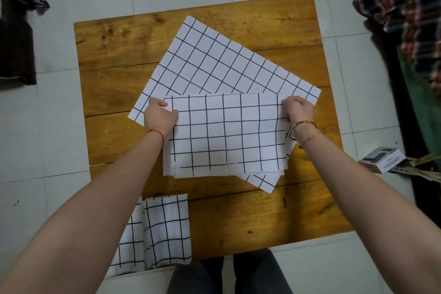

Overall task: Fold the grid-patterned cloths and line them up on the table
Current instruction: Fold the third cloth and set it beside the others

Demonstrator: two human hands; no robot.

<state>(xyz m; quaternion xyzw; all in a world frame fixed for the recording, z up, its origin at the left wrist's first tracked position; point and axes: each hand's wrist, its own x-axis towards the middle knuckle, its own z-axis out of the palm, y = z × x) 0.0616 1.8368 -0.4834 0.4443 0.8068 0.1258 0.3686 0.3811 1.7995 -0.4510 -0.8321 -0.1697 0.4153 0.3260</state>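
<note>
Risk: judging from how things lie, the held white cloth with black grid lines (pixel 226 133) rests over a second, unfolded white grid cloth (pixel 214 64) that sits askew on the wooden plank counter (pixel 262 217). Dragging the top cloth could pull the lower one along, or the fold could take in its corner near the bottom right.
Second risk: the layered lower edge of the held cloth already looks a little uneven, so another fold made without squaring the edges would likely come out crooked.
Left hand (pixel 158 116): its fingers are curled round the upper left corner of the held cloth, thumb on top, pinching the fabric.
Right hand (pixel 298 108): its fingers are bent over the upper right corner of the same cloth and grip it; the fingertips are tucked out of sight.
Held cloth: mid-counter, spread between both hands, its edges roughly square to the person.
Folded cloths: two folded white grid cloths (pixel 155 231) lie side by side at the near left edge of the counter, partly overhanging it.
Progress: by my reading, two are done, one is mid-fold, and one is not yet started.
</note>
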